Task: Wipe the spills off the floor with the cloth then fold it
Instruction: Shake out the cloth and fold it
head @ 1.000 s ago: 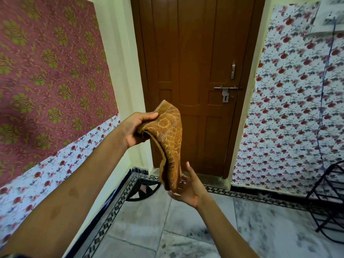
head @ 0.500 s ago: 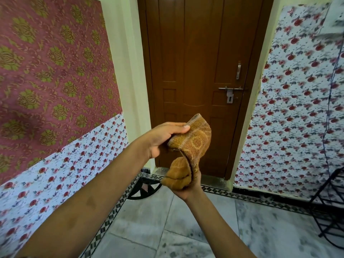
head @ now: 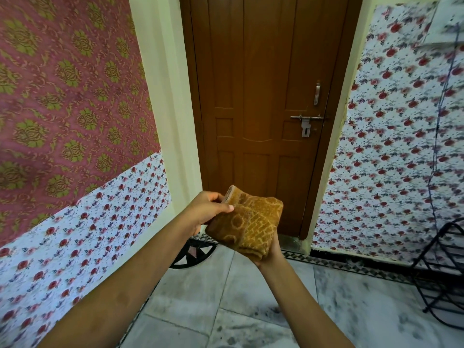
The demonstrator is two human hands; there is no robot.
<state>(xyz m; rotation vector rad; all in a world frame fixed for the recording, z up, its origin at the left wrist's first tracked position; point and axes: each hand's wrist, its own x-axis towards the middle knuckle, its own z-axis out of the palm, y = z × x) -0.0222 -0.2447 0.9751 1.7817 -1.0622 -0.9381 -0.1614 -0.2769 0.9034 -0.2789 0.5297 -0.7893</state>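
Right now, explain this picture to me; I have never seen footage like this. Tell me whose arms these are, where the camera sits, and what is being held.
There is no machine here: the arms belong to a person, and the camera is worn on their head, looking forward and down, so you see as they see. The left hand pinches the upper edge of a mustard patterned cloth, thumb on top. The right hand cups the cloth from underneath. The cloth is folded into a thick bundle, held in the air, not on any surface. Below is a grey marbled tile floor; ahead a closed brown door, with floral wallpaper either side and a black wire rack at the right edge.
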